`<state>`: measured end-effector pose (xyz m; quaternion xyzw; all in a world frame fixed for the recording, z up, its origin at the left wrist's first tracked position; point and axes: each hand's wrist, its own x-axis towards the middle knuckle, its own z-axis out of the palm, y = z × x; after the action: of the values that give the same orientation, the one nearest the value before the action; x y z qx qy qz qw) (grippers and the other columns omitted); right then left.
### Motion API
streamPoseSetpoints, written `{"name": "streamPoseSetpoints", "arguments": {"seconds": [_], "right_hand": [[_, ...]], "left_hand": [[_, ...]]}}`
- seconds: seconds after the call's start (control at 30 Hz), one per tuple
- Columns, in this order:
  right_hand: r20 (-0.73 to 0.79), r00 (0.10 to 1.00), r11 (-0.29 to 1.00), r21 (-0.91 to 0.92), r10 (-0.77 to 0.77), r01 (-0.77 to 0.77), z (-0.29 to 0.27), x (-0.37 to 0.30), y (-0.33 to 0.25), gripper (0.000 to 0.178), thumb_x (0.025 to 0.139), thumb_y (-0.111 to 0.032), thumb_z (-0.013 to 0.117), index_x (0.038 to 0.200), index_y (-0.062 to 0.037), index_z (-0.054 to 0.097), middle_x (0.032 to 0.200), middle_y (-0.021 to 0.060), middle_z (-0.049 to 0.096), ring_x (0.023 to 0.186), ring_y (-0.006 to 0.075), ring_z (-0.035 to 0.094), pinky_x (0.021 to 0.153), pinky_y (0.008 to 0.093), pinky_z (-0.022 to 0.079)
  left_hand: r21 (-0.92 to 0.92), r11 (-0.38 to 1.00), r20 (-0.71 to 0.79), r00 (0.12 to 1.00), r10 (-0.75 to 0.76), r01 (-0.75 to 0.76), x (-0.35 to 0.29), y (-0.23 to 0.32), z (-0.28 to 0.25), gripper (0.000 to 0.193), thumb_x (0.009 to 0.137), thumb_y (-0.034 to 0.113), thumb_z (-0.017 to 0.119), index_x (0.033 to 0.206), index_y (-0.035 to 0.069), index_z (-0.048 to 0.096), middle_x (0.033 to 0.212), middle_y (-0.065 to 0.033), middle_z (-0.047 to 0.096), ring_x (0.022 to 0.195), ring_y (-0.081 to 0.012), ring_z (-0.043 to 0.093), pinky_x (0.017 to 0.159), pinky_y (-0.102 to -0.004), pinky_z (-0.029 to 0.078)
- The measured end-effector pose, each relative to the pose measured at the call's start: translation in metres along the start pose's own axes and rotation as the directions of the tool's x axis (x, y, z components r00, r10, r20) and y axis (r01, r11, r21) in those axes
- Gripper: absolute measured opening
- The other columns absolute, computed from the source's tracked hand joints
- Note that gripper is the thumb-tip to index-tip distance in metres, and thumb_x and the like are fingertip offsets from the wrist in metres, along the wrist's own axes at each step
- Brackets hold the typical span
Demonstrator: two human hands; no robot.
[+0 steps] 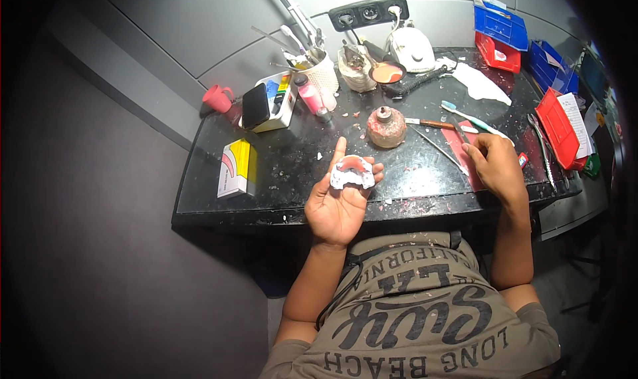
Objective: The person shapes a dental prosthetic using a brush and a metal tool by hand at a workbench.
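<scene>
My left hand (337,213) is palm up over the table's front edge. On its fingers rests a white plaster dental cast (352,177), horseshoe-shaped, with pink material (354,163) along its arch. To the right, my right hand (495,166) is closed in a pinch on a thin, dark, narrow tool (461,135) above a pink wax sheet (458,146); the fingers hide much of the tool. Just left of that hand lie a wooden-handled wax knife (435,124) and a slim metal instrument (438,146). A round, stained spirit burner (385,127) stands beyond the cast.
A yellow-and-white box (236,169), a white bin with a phone (258,106) and a pink bottle (308,94) stand left. Toothbrush (475,121), pliers-like tool (543,149) and red tray (560,131) lie right. Scraps litter the black table (279,173).
</scene>
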<state>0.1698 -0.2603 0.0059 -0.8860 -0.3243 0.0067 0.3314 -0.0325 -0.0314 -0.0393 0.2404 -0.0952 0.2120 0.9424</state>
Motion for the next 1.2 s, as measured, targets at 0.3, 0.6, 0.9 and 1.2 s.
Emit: {"name": "streamPoseSetpoints", "arguments": {"seconds": [0.3, 0.6, 0.9, 1.2], "right_hand": [[-0.058, 0.975, 0.976, -0.033, -0.217, 0.215, 0.017, -0.018, -0.023, 0.016, 0.08, -0.009, 0.077, 0.087, 0.0002, 0.065, 0.086, 0.0171, 0.067, 0.084, 0.038, 0.066, 0.075, 0.0459, 0.05], [-0.128, 0.953, 0.957, -0.135, -0.273, 0.256, 0.032, -0.017, -0.008, 0.008, 0.085, 0.004, 0.063, 0.093, 0.0035, 0.062, 0.089, 0.022, 0.062, 0.087, 0.0428, 0.061, 0.078, 0.048, 0.048], [-0.186, 0.959, 0.972, -0.135, -0.214, 0.19, 0.015, -0.022, -0.008, 0.006, 0.092, 0.001, 0.054, 0.09, 0.0046, 0.059, 0.09, 0.023, 0.058, 0.091, 0.0426, 0.057, 0.081, 0.0484, 0.046], [0.105, 0.961, 0.466, 0.885, -0.257, 0.028, 0.025, -0.027, -0.038, 0.007, 0.098, 0.0, 0.06, 0.099, 0.0021, 0.053, 0.092, 0.0093, 0.066, 0.081, 0.0134, 0.067, 0.072, 0.0261, 0.056]], "left_hand": [[-0.002, 1.0, 0.019, 1.0, 0.011, -0.011, 0.0, 0.0, 0.0, 0.089, 0.095, 0.026, 0.053, 0.16, 0.005, -0.003, 0.136, -0.0338, 0.048, 0.13, -0.0506, 0.047, 0.115, -0.0553, 0.034], [0.009, 1.0, 0.03, 0.999, 0.02, -0.02, -0.002, -0.001, 0.001, 0.085, 0.096, 0.027, 0.051, 0.16, 0.002, 0.0, 0.137, -0.0337, 0.048, 0.133, -0.0519, 0.044, 0.116, -0.0561, 0.033], [0.156, 0.987, 0.049, 0.998, 0.025, -0.032, -0.005, -0.005, 0.004, 0.079, 0.099, 0.031, 0.051, 0.157, -0.004, 0.009, 0.137, -0.0327, 0.049, 0.132, -0.0512, 0.046, 0.113, -0.0591, 0.037], [0.454, 0.891, 0.059, 0.998, -0.035, 0.004, -0.01, -0.011, 0.011, 0.076, 0.101, 0.034, 0.055, 0.15, -0.014, 0.022, 0.13, -0.0271, 0.056, 0.126, -0.0433, 0.055, 0.102, -0.0569, 0.05]]}}
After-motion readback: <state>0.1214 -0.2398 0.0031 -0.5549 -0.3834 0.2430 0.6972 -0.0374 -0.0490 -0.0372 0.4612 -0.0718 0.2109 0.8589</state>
